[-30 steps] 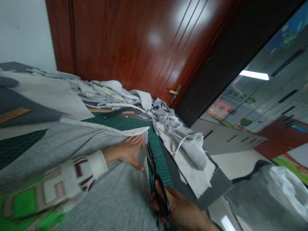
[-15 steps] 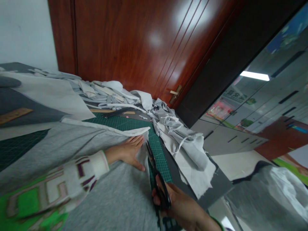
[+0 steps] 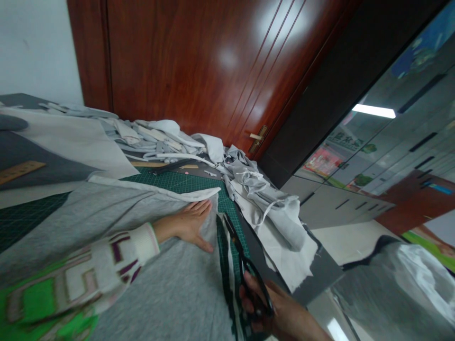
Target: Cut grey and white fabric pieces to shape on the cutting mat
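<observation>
Grey fabric (image 3: 163, 293) with a white band (image 3: 156, 189) along its far edge covers the near part of the table. My left hand (image 3: 194, 225) lies flat on it by the right corner, fingers stretched out. Black-handled scissors (image 3: 245, 260) are in my right hand (image 3: 265, 303), just right of the fabric's edge, blades pointing away from me. A narrow light strip of fabric (image 3: 231, 265) lies between the scissors and the fabric's right edge, over the green cutting mat (image 3: 174, 179).
Fabric scraps (image 3: 170, 137) are heaped along the back, and more grey and white pieces (image 3: 280, 227) lie at the right. A wooden ruler (image 3: 21, 171) rests at left. Behind stands a brown door (image 3: 177, 57); a grey bag (image 3: 387, 293) is at lower right.
My right hand and the scissors have moved right, away from the fabric's edge. A narrow strip now shows apart from that edge. My left hand has stayed in place.
</observation>
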{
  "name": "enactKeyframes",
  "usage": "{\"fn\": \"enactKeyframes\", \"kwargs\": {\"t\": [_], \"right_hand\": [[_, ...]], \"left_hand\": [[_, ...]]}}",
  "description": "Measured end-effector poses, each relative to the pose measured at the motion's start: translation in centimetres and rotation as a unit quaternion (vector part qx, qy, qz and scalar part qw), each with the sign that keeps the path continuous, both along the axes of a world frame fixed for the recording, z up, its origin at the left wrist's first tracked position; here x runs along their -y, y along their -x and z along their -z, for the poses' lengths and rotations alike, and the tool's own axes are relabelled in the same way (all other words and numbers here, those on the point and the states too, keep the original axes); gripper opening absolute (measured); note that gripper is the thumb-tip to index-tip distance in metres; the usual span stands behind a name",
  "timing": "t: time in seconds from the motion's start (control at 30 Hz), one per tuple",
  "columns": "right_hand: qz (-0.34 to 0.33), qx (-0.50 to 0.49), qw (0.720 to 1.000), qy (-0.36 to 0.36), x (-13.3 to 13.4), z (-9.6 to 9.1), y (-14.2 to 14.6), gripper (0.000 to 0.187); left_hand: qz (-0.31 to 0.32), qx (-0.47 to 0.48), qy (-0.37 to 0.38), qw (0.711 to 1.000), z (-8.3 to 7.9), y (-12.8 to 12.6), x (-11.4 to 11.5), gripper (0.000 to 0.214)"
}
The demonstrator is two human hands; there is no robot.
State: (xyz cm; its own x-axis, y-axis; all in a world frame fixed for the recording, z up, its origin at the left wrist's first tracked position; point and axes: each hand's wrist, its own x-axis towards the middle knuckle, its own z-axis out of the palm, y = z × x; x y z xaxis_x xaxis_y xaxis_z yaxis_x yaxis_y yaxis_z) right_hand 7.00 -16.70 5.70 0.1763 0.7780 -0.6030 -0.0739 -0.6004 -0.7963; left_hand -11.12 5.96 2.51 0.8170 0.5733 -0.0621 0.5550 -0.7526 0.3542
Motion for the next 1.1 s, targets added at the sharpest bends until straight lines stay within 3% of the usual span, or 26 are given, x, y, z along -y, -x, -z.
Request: {"fn": "enactKeyframes", "kwargs": {"t": [0.07,0.17,0.27,0.37,0.5,0.63,0.7,0.9,1.1], "right_hand": [[0.032,0.046,0.997,-0.048,-0.4,-0.3,-0.1,0.068],[0.009,0.124,0.982,-0.146,-2.0,-0.5,-0.7,0.055],[-0.016,0.274,0.939,-0.207,-4.4,0.1,-1.7,0.045],[-0.032,0.404,0.895,-0.184,-6.5,1.3,-2.6,0.037],[-0.081,0.48,0.864,-0.133,-8.0,2.9,-2.8,0.036],[-0.11,0.547,0.823,-0.107,-8.4,3.4,-2.5,0.013],[-0.123,0.562,0.811,-0.108,-8.4,3.1,-2.5,0.01],[-0.121,0.555,0.816,-0.106,-8.6,2.5,-3.3,0.006],[-0.075,0.531,0.834,-0.13,-10.4,1.8,-6.1,0.002]], "left_hand": [[0.002,-0.001,0.0,1.0,-0.1,0.0,0.0,0.137],[0.002,-0.004,0.0,1.0,0.0,-0.1,-0.1,0.139],[0.003,-0.008,-0.002,1.0,0.0,-0.1,-0.2,0.14],[0.005,-0.013,-0.005,1.0,-0.2,-0.1,-0.1,0.139],[0.004,-0.022,-0.011,1.0,-0.5,-0.1,0.1,0.138],[0.009,-0.033,-0.017,0.999,-0.3,-0.2,0.0,0.139],[0.012,-0.034,-0.018,0.999,-0.2,-0.2,-0.1,0.139],[0.013,-0.021,-0.014,1.0,0.4,-0.1,-0.6,0.139],[0.009,-0.015,-0.006,1.0,0.4,-0.1,-0.6,0.139]]}}
